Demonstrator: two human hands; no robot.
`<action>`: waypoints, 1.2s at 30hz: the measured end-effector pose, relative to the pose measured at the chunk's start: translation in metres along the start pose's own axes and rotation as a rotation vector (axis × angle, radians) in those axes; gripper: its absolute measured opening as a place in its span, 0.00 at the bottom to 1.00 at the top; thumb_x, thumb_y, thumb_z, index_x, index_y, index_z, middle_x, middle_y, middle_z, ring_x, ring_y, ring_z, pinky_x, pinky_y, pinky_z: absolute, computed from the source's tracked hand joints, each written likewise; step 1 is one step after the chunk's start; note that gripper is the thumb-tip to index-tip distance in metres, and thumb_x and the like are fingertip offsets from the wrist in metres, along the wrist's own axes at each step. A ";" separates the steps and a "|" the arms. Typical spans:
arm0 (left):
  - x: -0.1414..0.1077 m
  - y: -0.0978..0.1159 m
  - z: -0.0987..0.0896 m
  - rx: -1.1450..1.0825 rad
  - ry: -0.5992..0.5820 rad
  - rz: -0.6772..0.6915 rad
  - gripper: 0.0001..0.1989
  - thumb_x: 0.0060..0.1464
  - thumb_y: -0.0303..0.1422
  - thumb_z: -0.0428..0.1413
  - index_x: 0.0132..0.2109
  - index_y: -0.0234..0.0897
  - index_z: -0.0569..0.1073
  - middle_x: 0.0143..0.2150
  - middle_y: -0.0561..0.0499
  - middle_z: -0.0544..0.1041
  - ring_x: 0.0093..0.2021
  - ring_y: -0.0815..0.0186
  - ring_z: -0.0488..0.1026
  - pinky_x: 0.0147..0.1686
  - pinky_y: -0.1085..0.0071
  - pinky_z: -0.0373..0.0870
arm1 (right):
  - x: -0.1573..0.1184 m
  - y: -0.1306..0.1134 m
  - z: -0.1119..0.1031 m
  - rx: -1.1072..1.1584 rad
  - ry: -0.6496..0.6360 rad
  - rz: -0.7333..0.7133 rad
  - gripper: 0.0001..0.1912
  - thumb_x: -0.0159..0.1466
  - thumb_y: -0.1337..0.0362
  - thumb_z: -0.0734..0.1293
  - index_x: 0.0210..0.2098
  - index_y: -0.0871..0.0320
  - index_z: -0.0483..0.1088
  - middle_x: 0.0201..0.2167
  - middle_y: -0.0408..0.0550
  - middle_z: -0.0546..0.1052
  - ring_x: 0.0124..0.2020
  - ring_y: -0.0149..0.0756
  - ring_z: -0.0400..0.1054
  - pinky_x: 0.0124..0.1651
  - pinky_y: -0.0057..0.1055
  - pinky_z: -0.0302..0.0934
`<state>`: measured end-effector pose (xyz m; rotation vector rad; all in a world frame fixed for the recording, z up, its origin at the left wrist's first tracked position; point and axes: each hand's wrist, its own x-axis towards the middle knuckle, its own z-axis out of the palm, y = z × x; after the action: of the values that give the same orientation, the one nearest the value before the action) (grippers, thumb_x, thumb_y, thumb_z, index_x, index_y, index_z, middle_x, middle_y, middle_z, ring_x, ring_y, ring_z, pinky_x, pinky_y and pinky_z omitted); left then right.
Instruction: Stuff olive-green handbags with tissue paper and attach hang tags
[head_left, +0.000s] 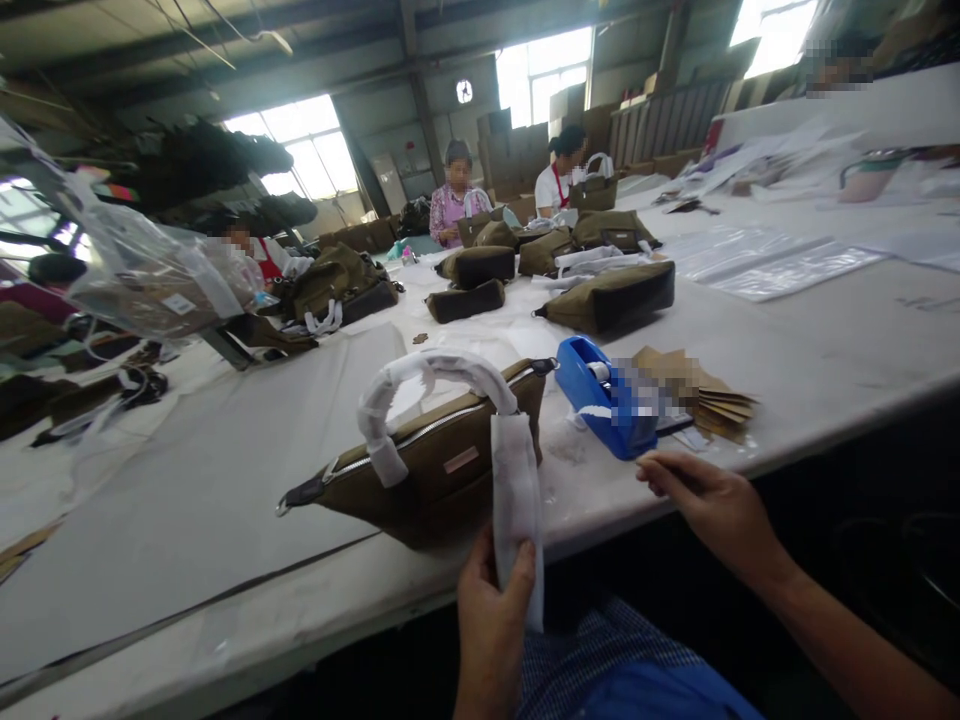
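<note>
An olive-brown bag with a silver zip stands on the white table near its front edge. White wrapping covers its arched handle. A flat white strip hangs down the bag's right part, and my left hand is closed round its lower part. To the right, my right hand is raised by the table edge, thumb and fingertips pinched together; what they hold, if anything, is too small to name. Just beyond those fingertips sits a blue tape dispenser.
Brown paper pieces lie right of the dispenser. Several olive bags stand farther back on the table. Clear plastic sheets lie at the right. People work behind the bags. A plastic-covered bundle is at the left.
</note>
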<state>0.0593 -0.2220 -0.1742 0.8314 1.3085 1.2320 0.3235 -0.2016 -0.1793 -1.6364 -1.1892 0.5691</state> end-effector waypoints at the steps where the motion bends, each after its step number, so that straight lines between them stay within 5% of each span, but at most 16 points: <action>1: 0.000 -0.001 0.000 0.009 -0.017 0.011 0.25 0.51 0.42 0.68 0.52 0.32 0.78 0.49 0.41 0.83 0.51 0.51 0.79 0.52 0.64 0.73 | -0.008 -0.012 0.003 0.019 -0.073 -0.032 0.19 0.60 0.44 0.72 0.37 0.53 0.81 0.32 0.48 0.83 0.33 0.43 0.76 0.41 0.35 0.71; 6: -0.001 -0.001 -0.001 0.050 -0.135 0.072 0.24 0.55 0.40 0.66 0.55 0.32 0.76 0.52 0.39 0.82 0.53 0.50 0.79 0.54 0.62 0.72 | -0.034 -0.070 0.033 0.176 -0.584 -0.157 0.16 0.65 0.50 0.70 0.32 0.56 0.80 0.29 0.46 0.81 0.31 0.37 0.74 0.36 0.29 0.68; 8: -0.002 0.002 -0.002 0.047 -0.167 0.095 0.22 0.56 0.39 0.65 0.55 0.32 0.76 0.52 0.39 0.82 0.53 0.50 0.79 0.54 0.62 0.73 | -0.037 -0.080 0.050 0.165 -0.670 -0.162 0.16 0.66 0.52 0.68 0.31 0.57 0.79 0.27 0.45 0.80 0.29 0.35 0.73 0.34 0.29 0.66; 13: -0.003 0.007 -0.007 0.085 -0.145 0.146 0.22 0.55 0.37 0.66 0.55 0.32 0.78 0.53 0.40 0.82 0.52 0.52 0.79 0.54 0.62 0.74 | -0.028 -0.075 0.077 -0.082 -0.656 -0.168 0.17 0.64 0.53 0.68 0.28 0.58 0.79 0.24 0.46 0.79 0.26 0.35 0.69 0.31 0.31 0.58; 17: -0.005 0.010 -0.007 0.026 -0.112 0.101 0.25 0.53 0.38 0.68 0.55 0.32 0.77 0.52 0.39 0.82 0.53 0.51 0.79 0.55 0.61 0.73 | -0.018 -0.065 0.081 -0.255 -0.660 -0.097 0.24 0.60 0.43 0.70 0.27 0.59 0.77 0.23 0.49 0.78 0.27 0.39 0.70 0.31 0.32 0.56; 21: -0.008 0.008 -0.006 -0.105 -0.152 0.034 0.28 0.53 0.38 0.67 0.59 0.31 0.75 0.53 0.38 0.82 0.54 0.51 0.79 0.56 0.61 0.72 | -0.014 -0.048 0.081 -0.113 -0.825 0.101 0.29 0.60 0.36 0.66 0.26 0.58 0.71 0.20 0.47 0.76 0.22 0.37 0.68 0.27 0.32 0.58; 25: -0.007 0.003 -0.010 -0.090 -0.110 0.031 0.29 0.55 0.39 0.67 0.60 0.32 0.74 0.56 0.38 0.80 0.58 0.51 0.76 0.60 0.60 0.70 | -0.024 -0.038 0.063 -0.112 -0.494 0.028 0.27 0.63 0.39 0.64 0.25 0.56 0.71 0.21 0.45 0.76 0.25 0.38 0.69 0.33 0.33 0.61; 28: -0.005 0.001 -0.011 -0.028 -0.066 0.064 0.30 0.54 0.40 0.67 0.60 0.33 0.74 0.60 0.38 0.78 0.62 0.50 0.73 0.63 0.59 0.67 | -0.041 -0.046 0.049 0.028 -0.401 0.071 0.24 0.67 0.43 0.63 0.39 0.56 0.78 0.30 0.47 0.82 0.32 0.41 0.76 0.42 0.35 0.67; 32: -0.008 0.002 -0.004 -0.029 -0.103 0.087 0.35 0.54 0.40 0.68 0.66 0.36 0.69 0.66 0.38 0.73 0.66 0.50 0.70 0.64 0.60 0.67 | -0.062 -0.065 0.060 0.291 -0.540 0.095 0.27 0.68 0.46 0.65 0.57 0.56 0.75 0.48 0.51 0.82 0.52 0.46 0.75 0.57 0.37 0.66; 36: -0.008 0.000 0.001 -0.001 -0.103 0.094 0.39 0.57 0.42 0.66 0.71 0.40 0.62 0.71 0.41 0.67 0.70 0.53 0.65 0.66 0.63 0.66 | -0.066 -0.075 0.089 0.553 -0.686 0.194 0.25 0.67 0.45 0.65 0.45 0.62 0.79 0.40 0.51 0.83 0.43 0.46 0.76 0.47 0.37 0.70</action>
<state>0.0616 -0.2294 -0.1724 0.9520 1.1973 1.2462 0.1926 -0.2194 -0.1581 -1.0998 -1.1917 1.5209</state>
